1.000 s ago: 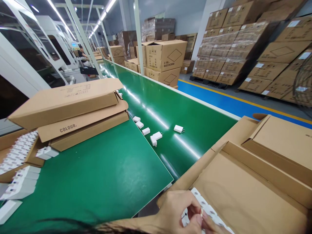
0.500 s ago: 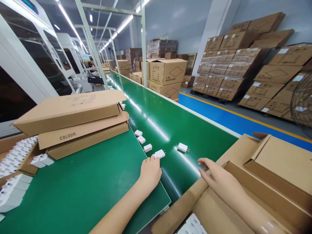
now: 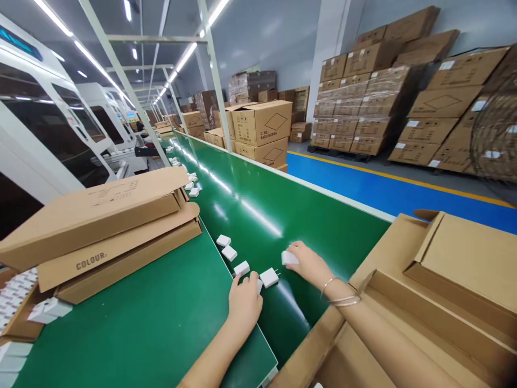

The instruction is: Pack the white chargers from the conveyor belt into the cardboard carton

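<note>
In the head view my right hand (image 3: 313,264) is over the green conveyor belt (image 3: 258,183), its fingers closed round a white plug-in charger (image 3: 289,258). My left hand (image 3: 245,302) is at the belt's near edge with its fingers curled over another white charger, mostly hidden beneath them. Touching or just beyond its fingertips lies a charger (image 3: 242,268). Between my hands a charger (image 3: 269,277) rests with its metal prongs pointing right. Two more, a charger (image 3: 229,253) and a charger (image 3: 223,240), lie farther up along the edge.
Flattened-looking cartons (image 3: 121,215) are stacked on the green side table (image 3: 141,312). A box of white chargers (image 3: 16,302) stands at far left. An open carton (image 3: 388,323) occupies the lower right. More chargers (image 3: 194,186) lie up the belt. Large cartons (image 3: 262,126) stand behind it.
My right hand has moved left from above the carton to the belt and taken hold of a charger. My left hand's fingers have curled over a charger. The view has shifted slightly.
</note>
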Demonstrator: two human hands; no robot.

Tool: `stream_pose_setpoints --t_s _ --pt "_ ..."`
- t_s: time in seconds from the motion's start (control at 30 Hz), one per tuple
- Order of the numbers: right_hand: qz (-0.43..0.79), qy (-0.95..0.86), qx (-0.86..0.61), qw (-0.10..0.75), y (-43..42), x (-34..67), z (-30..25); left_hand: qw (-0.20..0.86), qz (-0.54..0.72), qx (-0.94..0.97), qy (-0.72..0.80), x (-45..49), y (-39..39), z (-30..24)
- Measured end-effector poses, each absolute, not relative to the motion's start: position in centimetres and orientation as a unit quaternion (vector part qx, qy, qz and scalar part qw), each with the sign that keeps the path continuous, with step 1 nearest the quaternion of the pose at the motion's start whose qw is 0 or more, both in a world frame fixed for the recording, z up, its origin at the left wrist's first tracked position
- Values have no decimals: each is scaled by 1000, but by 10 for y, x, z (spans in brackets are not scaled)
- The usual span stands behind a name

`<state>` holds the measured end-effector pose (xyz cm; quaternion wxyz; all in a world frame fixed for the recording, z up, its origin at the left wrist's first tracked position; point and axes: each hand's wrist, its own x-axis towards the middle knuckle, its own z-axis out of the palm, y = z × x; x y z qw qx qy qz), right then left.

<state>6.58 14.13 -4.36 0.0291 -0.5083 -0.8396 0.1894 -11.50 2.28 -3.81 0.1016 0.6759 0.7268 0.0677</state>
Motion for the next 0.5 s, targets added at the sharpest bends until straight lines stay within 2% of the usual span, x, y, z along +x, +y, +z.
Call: stream_pose_setpoints --t_s 0.13,0.23,0.37,0.5 --pt "234 -884 -404 19 118 43 -44 186 300 593 723 -121 22 -42" --pt "241 -890 -387 9 111 33 -51 237 438 559 663 -120 23 -42" --pt "245 -880 -404 56 112 41 -53 229 530 575 579 -112 17 -33" --pt "266 -857 -409 166 86 85 -44 216 558 626 501 -103 -2 -14"
